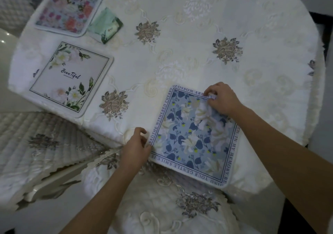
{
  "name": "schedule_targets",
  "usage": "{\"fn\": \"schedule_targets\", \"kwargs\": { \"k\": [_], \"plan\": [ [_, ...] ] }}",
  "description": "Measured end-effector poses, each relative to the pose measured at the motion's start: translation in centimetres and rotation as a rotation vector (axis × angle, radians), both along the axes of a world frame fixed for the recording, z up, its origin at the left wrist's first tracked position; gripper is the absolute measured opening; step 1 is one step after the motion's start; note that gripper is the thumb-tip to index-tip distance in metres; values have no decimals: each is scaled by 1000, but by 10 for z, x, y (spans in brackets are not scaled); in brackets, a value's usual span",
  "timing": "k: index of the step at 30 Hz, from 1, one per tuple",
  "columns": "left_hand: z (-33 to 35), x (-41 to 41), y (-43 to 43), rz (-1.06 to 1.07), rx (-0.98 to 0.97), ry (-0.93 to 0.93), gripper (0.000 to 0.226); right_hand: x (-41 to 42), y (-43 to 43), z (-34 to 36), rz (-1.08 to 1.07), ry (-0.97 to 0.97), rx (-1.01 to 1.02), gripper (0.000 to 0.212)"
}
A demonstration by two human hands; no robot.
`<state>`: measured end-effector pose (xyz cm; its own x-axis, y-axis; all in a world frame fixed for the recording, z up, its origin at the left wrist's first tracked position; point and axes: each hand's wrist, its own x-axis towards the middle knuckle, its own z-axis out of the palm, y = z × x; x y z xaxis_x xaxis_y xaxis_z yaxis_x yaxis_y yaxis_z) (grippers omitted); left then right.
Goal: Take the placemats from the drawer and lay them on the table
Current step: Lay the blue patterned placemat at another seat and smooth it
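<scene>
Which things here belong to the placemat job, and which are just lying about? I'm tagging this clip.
Job: blue floral placemat under both hands; white "Beautiful" placemat; pink floral placemat; table.
Lying about: green packet; chair cushions.

We observe dim, even, cool-toned lighting with no single evident source; shadows are soft and faint, with a slight one under the right hand [222, 98] on the blue placemat [193, 134]. We note small glare spots on the glossy white surface [5, 39] at the left edge, and the far right margin falls to near black. We record wide-angle distortion that bows the table [270, 35] edges outward, mild softness overall, and stronger blur toward the top-left corner and on the pink floral placemat [69, 10].
</scene>
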<state>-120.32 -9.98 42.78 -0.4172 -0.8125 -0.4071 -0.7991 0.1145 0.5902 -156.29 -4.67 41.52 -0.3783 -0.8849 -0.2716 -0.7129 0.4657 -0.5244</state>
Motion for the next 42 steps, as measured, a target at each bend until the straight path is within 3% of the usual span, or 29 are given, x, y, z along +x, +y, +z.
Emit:
{"fn": "schedule_targets", "kwargs": {
  "k": [7,11,16,22,30,37,42],
  "plan": [
    [3,-18,-16,170,78,209,20,-5,42,19,-75,-169,34,24],
    [7,-45,-35,190,108,360,15,-6,72,26,-334,-207,-141,24],
    [2,-84,-40,146,188,389,22,-4,109,26,-707,-304,-318,22],
    [-4,-114,-41,39,170,358,25,25,130,11,-959,-384,-413,25],
    [-9,-98,-59,-97,-49,217,22,79,152,-9,-876,-340,-232,37],
    [-20,-72,-46,-253,-204,116,35,95,161,-10,-651,-60,-146,47],
    [-24,-74,-48,-397,-307,47,44,89,164,-10,-554,36,-127,52]
  ]
}}
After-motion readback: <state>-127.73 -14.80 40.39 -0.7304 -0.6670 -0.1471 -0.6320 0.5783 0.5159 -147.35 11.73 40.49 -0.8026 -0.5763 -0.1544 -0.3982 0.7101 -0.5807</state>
